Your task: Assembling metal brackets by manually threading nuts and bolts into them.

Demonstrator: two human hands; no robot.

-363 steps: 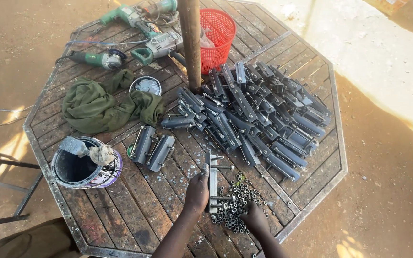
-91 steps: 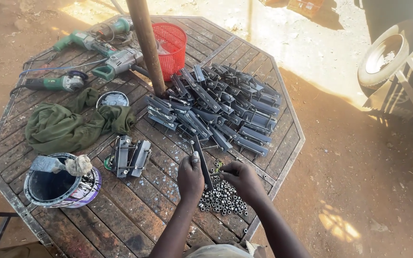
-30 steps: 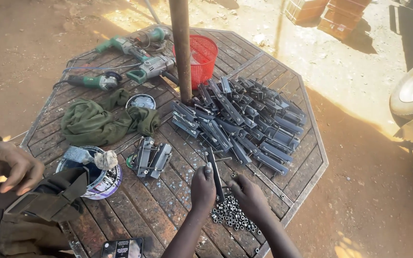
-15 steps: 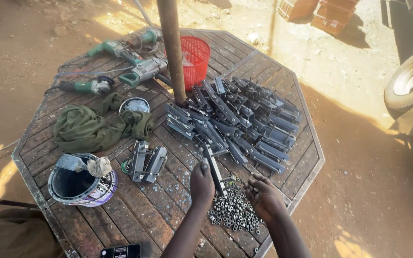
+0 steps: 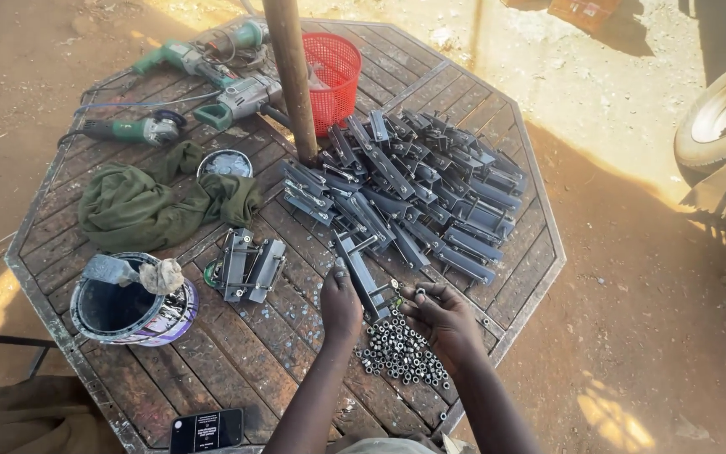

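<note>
Bracket, a dark metal bar, lay at six o'clock of the tabletop, my left hand pressing it, while my right hand, since drawn back, pinched a nut over the nut pile.

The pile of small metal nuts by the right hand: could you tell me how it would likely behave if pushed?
The nuts lie loose in a heap on the slatted table, so a push would probably scatter them. Strays could drop into the gaps between slats. Being small and metal, each seems dense but light.
</note>
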